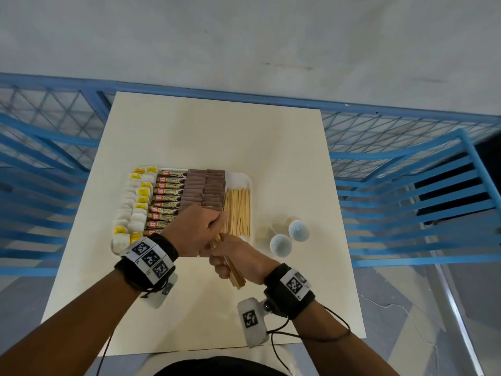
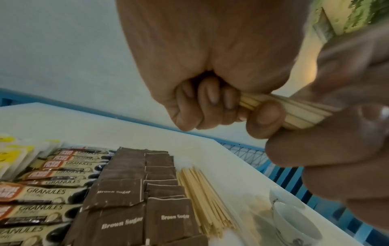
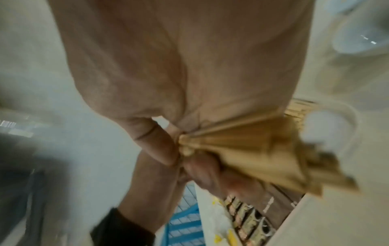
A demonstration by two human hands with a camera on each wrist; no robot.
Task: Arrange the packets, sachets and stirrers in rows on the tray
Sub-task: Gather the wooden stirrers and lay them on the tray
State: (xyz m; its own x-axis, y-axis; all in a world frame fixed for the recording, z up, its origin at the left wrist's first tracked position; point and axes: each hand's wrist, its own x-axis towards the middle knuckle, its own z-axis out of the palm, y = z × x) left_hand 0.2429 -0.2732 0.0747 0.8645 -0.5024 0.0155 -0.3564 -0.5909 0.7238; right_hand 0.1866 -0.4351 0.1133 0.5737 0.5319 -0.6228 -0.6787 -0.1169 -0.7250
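Tray [image 1: 245,178]: one, white, on the table [image 1: 217,126].
Granules packets [image 1: 166,198]: about ten in one column; lowest ones partly hidden by the left hand [image 1: 199,230].
Brown sugar sachets [image 1: 206,187]: two columns, overlapped; exact count could not be read.
Yellow-and-white sachets [image 1: 134,203]: two columns, roughly ten to twelve visible.
Stirrers on the tray [image 1: 238,210]: one row, too many to count.
Stirrer bundle [image 1: 235,276]: one, in both hands; right hand [image 1: 238,256].
Cups [image 1: 282,244]: two, beside the tray.
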